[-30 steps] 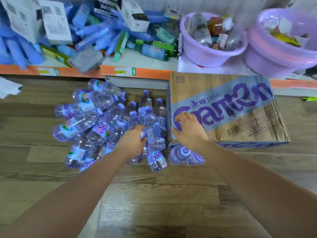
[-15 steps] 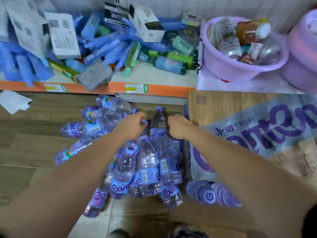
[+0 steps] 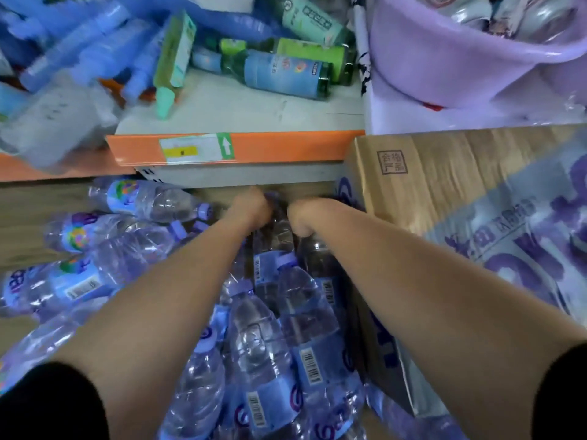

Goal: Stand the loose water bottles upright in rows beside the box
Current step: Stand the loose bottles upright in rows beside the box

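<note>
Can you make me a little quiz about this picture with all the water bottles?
1. True or false: all the water bottles already stand upright.
2. Pick one: what colour is the big basin? A green, B purple, C red.
3. Fill the gap: the left hand and the right hand reach toward the shelf edge, which is coloured ____.

Key: 1 false, several lie on their sides. 2 B. 3 orange.
</note>
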